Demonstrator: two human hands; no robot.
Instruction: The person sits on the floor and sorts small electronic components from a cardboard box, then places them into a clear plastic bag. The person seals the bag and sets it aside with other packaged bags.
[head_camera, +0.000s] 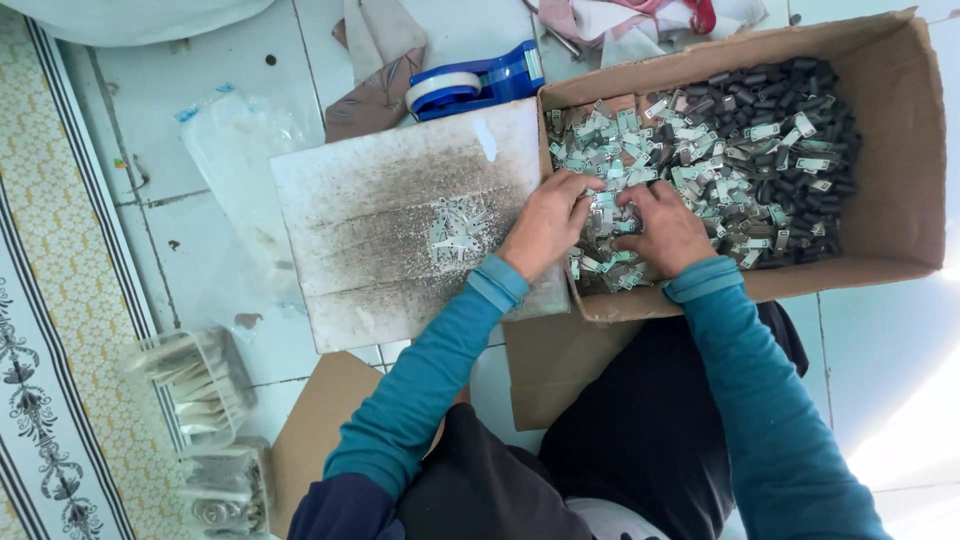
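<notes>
A cardboard box (900, 130) on the floor holds several small pale-green and black metal clips (740, 140). My left hand (545, 225) reaches over the box's left edge and closes on a few of the green clips. My right hand (668, 232) lies beside it inside the box, fingers curled into the same pile. The two hands almost touch at the fingertips. A worn white board (380, 220) lies to the left of the box, with a small heap of pale clip pieces (455, 235) on it next to my left wrist.
A blue tape dispenser (475, 80) sits behind the board. Clear plastic bags (235, 135) lie at the left, and bags of white parts (195, 385) lower left. Flat cardboard (550, 370) lies under my arms. Cloth (630, 18) is bunched behind the box.
</notes>
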